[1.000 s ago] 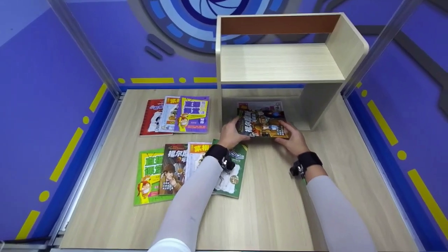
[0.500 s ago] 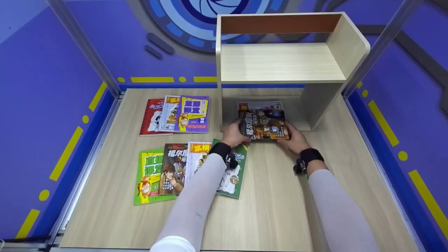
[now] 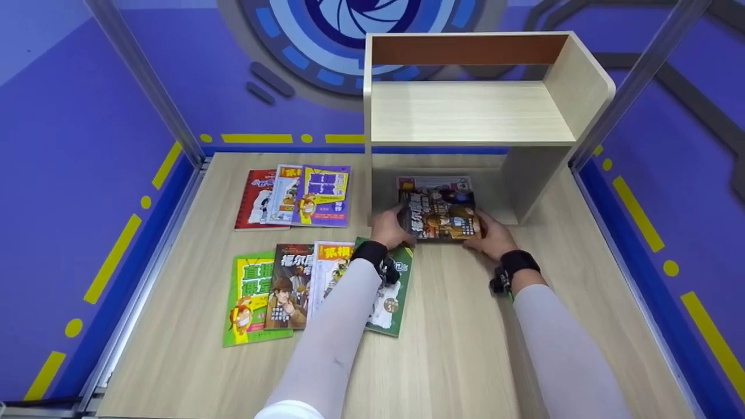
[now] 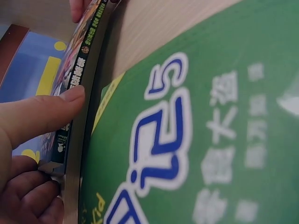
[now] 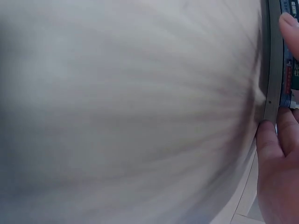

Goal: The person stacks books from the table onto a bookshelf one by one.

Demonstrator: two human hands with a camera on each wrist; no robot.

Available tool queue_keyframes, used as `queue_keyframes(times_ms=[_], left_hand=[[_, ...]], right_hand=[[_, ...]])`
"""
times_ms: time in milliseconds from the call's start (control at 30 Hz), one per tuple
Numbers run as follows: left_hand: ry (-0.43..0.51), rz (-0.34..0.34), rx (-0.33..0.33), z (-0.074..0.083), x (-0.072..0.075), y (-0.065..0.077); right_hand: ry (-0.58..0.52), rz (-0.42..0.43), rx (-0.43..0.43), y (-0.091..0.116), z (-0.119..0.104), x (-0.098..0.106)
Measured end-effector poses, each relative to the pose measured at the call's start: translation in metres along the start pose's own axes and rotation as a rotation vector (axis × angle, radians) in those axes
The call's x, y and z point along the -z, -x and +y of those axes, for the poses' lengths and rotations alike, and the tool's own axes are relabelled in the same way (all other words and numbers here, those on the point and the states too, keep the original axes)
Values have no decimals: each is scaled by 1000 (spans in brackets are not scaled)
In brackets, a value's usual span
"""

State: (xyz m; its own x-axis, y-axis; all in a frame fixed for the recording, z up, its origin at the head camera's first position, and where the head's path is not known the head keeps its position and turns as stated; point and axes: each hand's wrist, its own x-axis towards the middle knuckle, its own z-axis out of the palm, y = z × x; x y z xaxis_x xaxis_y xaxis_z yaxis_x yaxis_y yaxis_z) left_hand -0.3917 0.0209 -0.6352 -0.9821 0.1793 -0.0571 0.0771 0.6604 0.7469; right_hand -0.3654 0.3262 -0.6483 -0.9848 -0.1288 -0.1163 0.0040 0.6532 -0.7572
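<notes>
A dark comic-style book (image 3: 439, 215) lies flat at the front of the bookshelf's lower compartment. My left hand (image 3: 391, 228) holds its left end; in the left wrist view the thumb (image 4: 74, 94) presses the printed spine (image 4: 79, 70) and the other fingers curl at the book's end. My right hand (image 3: 493, 235) grips the right end, thumb at the front edge and fingers along the side. Behind it, a paler book (image 3: 436, 181) shows partly. Under my left wrist lies a green book (image 3: 389, 305), partly covered by the forearm.
The wooden bookshelf (image 3: 471, 110) stands at the back right. Left of my arm, a green-yellow book (image 3: 247, 302), a detective book (image 3: 285, 291) and a white-yellow one (image 3: 326, 267) overlap. Farther back lie red (image 3: 256, 201), white (image 3: 284, 198) and purple (image 3: 323, 198) books.
The dark book has come slightly toward me and tilted flatter. My right hand has shifted a little right, its fingers moving from the cover to the side edge. The view has tipped slightly upward.
</notes>
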Motion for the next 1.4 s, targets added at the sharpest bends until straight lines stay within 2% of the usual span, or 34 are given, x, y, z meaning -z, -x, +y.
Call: queue_keyframes(times_ms=[100, 233, 433, 633, 867, 1067, 1200, 1400], left_hand=[[10, 29, 28, -4, -1, 2], [3, 73, 25, -7, 4, 2], [4, 97, 51, 3, 5, -2], [-21, 133, 72, 7, 1, -3], [-34, 137, 79, 9, -1, -8], [-45, 134, 91, 9, 1, -10], [-66, 125, 73, 7, 2, -12], [-93, 152, 89, 6, -2, -15]], right_hand=[[13, -6, 2, -1, -1, -3], [53, -11, 11, -2, -8, -4], [77, 11, -33, -4, -18, 6], [94, 64, -30, -2, -21, 8], [170, 178, 26, -3, -22, 6], [188, 187, 38, -6, -18, 4], [205, 205, 30, -7, -17, 3], [199, 233, 0, -7, -18, 1]])
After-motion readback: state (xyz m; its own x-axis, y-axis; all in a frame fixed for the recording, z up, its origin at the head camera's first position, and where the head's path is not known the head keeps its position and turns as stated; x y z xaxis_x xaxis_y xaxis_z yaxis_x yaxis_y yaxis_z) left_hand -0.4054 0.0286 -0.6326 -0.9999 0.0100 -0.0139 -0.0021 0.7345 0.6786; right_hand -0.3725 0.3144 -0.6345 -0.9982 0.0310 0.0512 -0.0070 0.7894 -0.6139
